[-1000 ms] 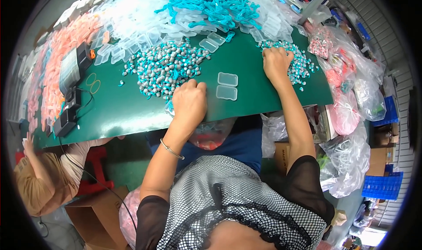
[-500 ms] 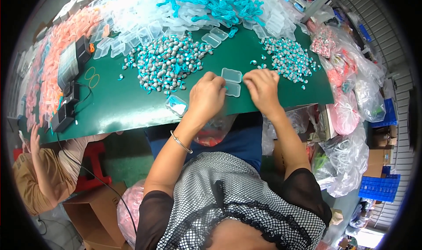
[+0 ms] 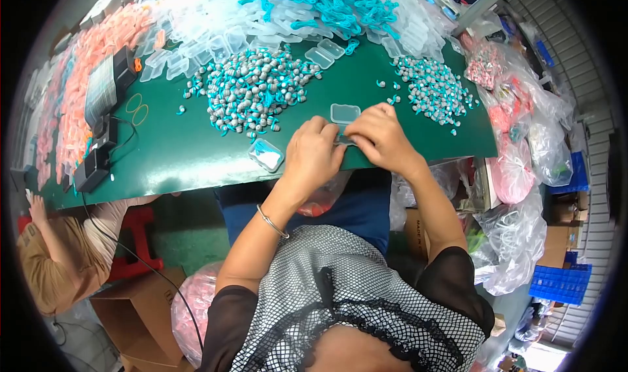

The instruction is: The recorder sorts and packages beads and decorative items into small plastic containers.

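In front of me on the green table lies an open clear plastic box, its lid [image 3: 345,114] laid back flat. My left hand [image 3: 313,150] is closed at the left side of the box's lower half. From the right, my right hand [image 3: 384,138] bends its fingers over the same half, thumb near the front edge. The fingers of both hands nearly meet and mostly hide that half, so its contents cannot be made out. Left of my left hand stands another clear box [image 3: 265,155] with teal and white pieces inside.
A heap of grey-and-teal beadlike pieces [image 3: 252,91] lies to the left, a smaller heap [image 3: 437,89] to the right. Clear boxes and teal cord bundles [image 3: 327,6] fill the far side. Black holders [image 3: 95,169] stand at the left; a co-worker's arm [image 3: 55,241] shows beyond.
Both hands have come closer together over the box's lower half, the right one moving left and down. The co-worker's hand at the far left has shifted slightly.
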### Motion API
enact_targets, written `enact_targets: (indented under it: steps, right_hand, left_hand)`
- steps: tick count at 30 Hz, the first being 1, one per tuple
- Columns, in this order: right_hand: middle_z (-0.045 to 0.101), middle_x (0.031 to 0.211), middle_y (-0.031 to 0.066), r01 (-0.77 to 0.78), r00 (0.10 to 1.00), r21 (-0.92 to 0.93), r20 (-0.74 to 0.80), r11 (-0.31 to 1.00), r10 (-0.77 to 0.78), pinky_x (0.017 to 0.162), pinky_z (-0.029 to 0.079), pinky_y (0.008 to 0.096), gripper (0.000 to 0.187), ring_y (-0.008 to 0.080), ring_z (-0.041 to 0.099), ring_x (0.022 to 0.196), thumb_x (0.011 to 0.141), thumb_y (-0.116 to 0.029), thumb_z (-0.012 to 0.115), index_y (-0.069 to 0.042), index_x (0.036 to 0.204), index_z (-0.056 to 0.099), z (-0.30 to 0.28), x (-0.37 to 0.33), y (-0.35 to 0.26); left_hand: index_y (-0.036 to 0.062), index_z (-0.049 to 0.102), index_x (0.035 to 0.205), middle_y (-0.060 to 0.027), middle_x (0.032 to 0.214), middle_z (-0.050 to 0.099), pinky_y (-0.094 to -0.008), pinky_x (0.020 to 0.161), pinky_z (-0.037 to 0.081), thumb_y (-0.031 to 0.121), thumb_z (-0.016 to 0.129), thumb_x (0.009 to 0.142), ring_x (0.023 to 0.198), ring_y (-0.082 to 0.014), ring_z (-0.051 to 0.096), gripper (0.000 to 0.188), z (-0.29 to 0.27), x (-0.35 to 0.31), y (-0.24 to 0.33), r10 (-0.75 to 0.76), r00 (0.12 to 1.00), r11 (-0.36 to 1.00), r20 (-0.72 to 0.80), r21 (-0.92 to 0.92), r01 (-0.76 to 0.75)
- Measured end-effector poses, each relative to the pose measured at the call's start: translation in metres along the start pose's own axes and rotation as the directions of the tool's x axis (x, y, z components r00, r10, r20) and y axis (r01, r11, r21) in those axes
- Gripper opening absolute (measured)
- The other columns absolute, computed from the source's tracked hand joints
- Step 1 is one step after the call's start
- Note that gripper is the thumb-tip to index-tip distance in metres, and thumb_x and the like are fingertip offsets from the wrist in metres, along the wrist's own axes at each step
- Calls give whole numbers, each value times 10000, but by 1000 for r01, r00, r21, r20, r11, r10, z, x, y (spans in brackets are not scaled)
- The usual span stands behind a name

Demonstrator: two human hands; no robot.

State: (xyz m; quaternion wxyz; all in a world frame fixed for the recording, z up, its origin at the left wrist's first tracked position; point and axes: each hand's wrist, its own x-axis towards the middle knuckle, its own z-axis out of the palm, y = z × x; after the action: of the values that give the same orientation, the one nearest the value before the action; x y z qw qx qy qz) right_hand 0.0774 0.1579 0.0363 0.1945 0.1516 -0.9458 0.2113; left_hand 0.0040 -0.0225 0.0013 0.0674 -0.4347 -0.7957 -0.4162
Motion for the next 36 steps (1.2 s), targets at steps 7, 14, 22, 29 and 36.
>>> enact_targets:
  steps: [7, 14, 22, 29, 36]
  right_hand:
    - [637, 1060, 64, -213, 958, -370, -259, 904, 119, 818, 482, 451, 336, 295, 602, 996, 822, -44, 626, -156, 1134, 677, 14, 65, 133]
    - [613, 1137, 76, -210, 978, -493, -98, 844, 185, 857, 506, 430, 296, 307, 593, 1055, 805, -36, 665, -143, 1081, 681, 18, 89, 157]
    - [670, 833, 119, -212, 976, -47, -66, 976, 209, 682, 510, 417, 150, 316, 648, 767, 794, -100, 680, -55, 937, 688, -14, 34, 61]
    - [659, 872, 73, -40, 999, -111, -12, 993, 39, 783, 455, 388, 153, 259, 626, 828, 789, -91, 712, -74, 936, 675, -7, 2, 4]
    - [637, 990, 86, -120, 993, -78, -29, 990, 118, 776, 496, 399, 208, 292, 622, 890, 787, -47, 709, -48, 988, 658, 3, -7, -4]
  left_hand:
    - [16, 603, 1143, -135, 901, 584, -427, 721, 499, 137, 746, 754, 825, -330, 607, 431, -1, 6, 4, 3, 1000, 999, -5, -44, -3]
    - [20, 585, 1179, -136, 908, 567, -429, 719, 491, 145, 753, 762, 823, -333, 601, 466, -4, 4, -2, 13, 999, 998, 47, -56, -11]
    - [25, 594, 1166, -128, 898, 564, -428, 716, 490, 146, 780, 739, 823, -333, 600, 481, -1, 2, -4, 3, 999, 997, 36, -72, -1]
    - [15, 599, 1153, -130, 902, 589, -422, 713, 496, 156, 800, 728, 822, -330, 612, 491, 0, 4, -5, -1, 1000, 997, 18, -77, 2]
    - [15, 600, 1145, -130, 905, 600, -418, 710, 497, 161, 804, 729, 831, -325, 619, 485, -1, 4, -4, -25, 999, 996, 29, -82, 27]
